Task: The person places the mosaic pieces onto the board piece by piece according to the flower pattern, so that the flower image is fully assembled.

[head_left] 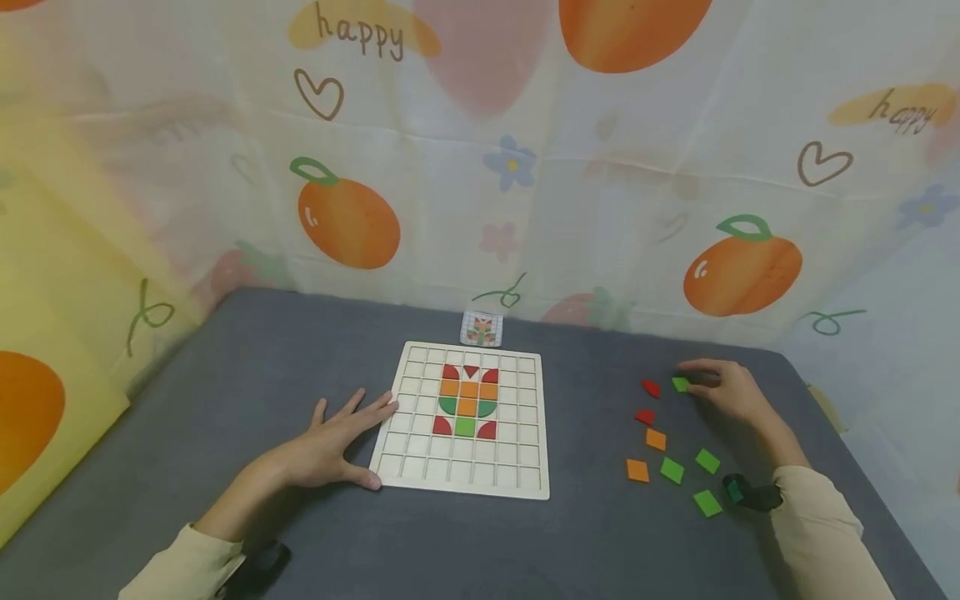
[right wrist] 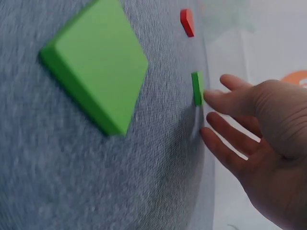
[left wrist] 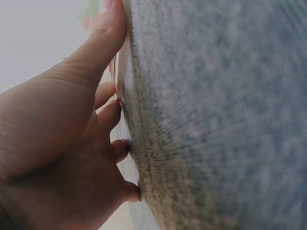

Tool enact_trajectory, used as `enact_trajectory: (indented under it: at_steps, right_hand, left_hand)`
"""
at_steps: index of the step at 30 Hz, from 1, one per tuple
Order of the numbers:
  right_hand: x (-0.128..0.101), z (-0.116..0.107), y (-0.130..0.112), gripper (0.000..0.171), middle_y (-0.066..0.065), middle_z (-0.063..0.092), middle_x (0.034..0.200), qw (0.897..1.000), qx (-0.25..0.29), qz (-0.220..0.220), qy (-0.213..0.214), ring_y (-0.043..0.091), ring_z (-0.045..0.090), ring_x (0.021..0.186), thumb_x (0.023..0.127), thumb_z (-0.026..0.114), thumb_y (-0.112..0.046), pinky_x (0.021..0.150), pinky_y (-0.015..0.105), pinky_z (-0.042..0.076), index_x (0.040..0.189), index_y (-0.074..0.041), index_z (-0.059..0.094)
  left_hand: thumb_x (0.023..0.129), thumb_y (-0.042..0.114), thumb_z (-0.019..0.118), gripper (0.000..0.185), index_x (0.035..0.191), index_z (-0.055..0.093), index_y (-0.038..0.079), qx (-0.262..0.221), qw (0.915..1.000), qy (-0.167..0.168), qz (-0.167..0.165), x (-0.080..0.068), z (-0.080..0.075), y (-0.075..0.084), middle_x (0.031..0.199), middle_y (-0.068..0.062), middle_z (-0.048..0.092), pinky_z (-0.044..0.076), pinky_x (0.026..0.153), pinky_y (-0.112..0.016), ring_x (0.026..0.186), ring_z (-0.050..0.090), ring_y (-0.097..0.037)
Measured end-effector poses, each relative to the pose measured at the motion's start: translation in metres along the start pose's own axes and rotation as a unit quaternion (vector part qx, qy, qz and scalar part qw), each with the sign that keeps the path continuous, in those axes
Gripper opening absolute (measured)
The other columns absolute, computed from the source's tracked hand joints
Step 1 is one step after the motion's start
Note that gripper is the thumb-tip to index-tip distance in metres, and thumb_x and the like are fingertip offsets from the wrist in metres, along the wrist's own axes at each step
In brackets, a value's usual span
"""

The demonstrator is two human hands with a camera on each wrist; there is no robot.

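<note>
A white gridded board [head_left: 517, 479] bears a pattern of red, orange and green tiles in its middle cells. My left hand [head_left: 322, 450] is spread at the board's left edge, its thumb at the lower left corner and a fingertip on the rim. In the left wrist view, the left thumb [left wrist: 93, 52] lies along the board's edge. On the right, my right hand [head_left: 731, 392] is at a small green square tile [head_left: 680, 384]. Its thumb is beside the tile and the index finger arches beyond it. The right wrist view shows this green tile [right wrist: 197, 88] near the thumb tip.
Loose tiles lie right of the board: red pieces [head_left: 651, 388], orange squares [head_left: 637, 471] and green squares [head_left: 707, 503]. A small pattern card [head_left: 482, 329] lies behind the board. The grey tabletop [head_left: 585, 550] meets a printed cloth [head_left: 450, 208] at the back.
</note>
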State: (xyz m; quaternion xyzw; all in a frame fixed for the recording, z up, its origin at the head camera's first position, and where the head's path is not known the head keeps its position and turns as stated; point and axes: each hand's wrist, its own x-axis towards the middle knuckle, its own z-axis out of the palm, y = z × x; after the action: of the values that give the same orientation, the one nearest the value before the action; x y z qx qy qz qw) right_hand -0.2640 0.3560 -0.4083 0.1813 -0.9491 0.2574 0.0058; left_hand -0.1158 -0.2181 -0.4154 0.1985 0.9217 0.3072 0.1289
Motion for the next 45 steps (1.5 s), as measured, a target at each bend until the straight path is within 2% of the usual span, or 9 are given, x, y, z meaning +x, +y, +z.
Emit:
enact_trajectory:
  at_steps: [6, 14, 20, 28, 36, 45]
  right_hand:
    - [-0.001, 0.000, 0.002, 0.036, 0.030, 0.060, 0.125, 1.000, 0.008, -0.001, -0.005, 0.049, 0.062, 0.106, 0.088, 0.070, -0.002, 0.080, 0.054, 0.054, 0.123, 0.004, 0.064]
    - [-0.003, 0.004, -0.003, 0.032, 0.023, 0.070, 0.108, 0.999, 0.001, -0.005, 0.035, 0.040, 0.067, 0.097, 0.084, 0.075, -0.006, 0.076, 0.051, 0.054, 0.115, 0.002, 0.069]
    - [-0.003, 0.005, -0.008, 0.027, 0.017, 0.072, 0.097, 0.998, -0.012, -0.005, 0.054, 0.030, 0.069, 0.085, 0.084, 0.075, -0.004, 0.068, 0.040, 0.055, 0.110, 0.000, 0.071]
    - [-0.003, 0.007, -0.022, 0.025, 0.016, 0.072, 0.096, 0.998, -0.005, -0.025, 0.058, 0.030, 0.069, 0.084, 0.085, 0.073, -0.003, 0.066, 0.032, 0.054, 0.110, 0.002, 0.070]
    - [-0.004, 0.013, -0.033, 0.023, 0.014, 0.072, 0.099, 0.998, -0.002, -0.036, 0.057, 0.030, 0.068, 0.086, 0.089, 0.071, -0.007, 0.068, 0.038, 0.056, 0.111, 0.000, 0.071]
    - [-0.003, 0.019, -0.060, 0.024, 0.015, 0.071, 0.102, 0.997, 0.012, -0.061, 0.050, 0.030, 0.066, 0.088, 0.088, 0.071, -0.002, 0.076, 0.044, 0.056, 0.112, 0.002, 0.070]
  left_hand:
    - [0.071, 0.046, 0.082, 0.105, 0.155, 0.030, 0.011, 0.000, 1.0000, 0.001, -0.002, -0.001, -0.001, 0.000, 0.162, -0.014, 0.019, -0.013, 0.100, -0.075, 0.145, 0.001, -0.050]
    - [0.071, 0.048, 0.082, 0.106, 0.155, 0.029, 0.012, -0.003, 1.0000, -0.002, -0.003, 0.001, 0.000, -0.001, 0.162, -0.013, 0.018, -0.014, 0.101, -0.074, 0.146, 0.000, -0.049]
    - [0.071, 0.048, 0.081, 0.106, 0.155, 0.029, 0.013, -0.006, 0.9999, -0.004, -0.007, 0.001, 0.001, -0.001, 0.162, -0.013, 0.018, -0.014, 0.101, -0.074, 0.146, 0.000, -0.049]
    - [0.071, 0.047, 0.082, 0.106, 0.155, 0.029, 0.011, 0.002, 1.0000, -0.001, -0.003, 0.001, 0.000, -0.001, 0.162, -0.014, 0.019, -0.013, 0.100, -0.075, 0.146, 0.000, -0.050]
    - [0.071, 0.048, 0.081, 0.106, 0.155, 0.028, 0.011, 0.000, 1.0000, -0.003, -0.002, 0.001, 0.000, 0.000, 0.162, -0.014, 0.018, -0.013, 0.100, -0.075, 0.146, 0.000, -0.049]
    - [0.071, 0.048, 0.081, 0.106, 0.155, 0.028, 0.012, 0.001, 1.0000, -0.003, -0.004, 0.001, 0.000, -0.001, 0.162, -0.014, 0.018, -0.014, 0.100, -0.075, 0.146, 0.000, -0.049]
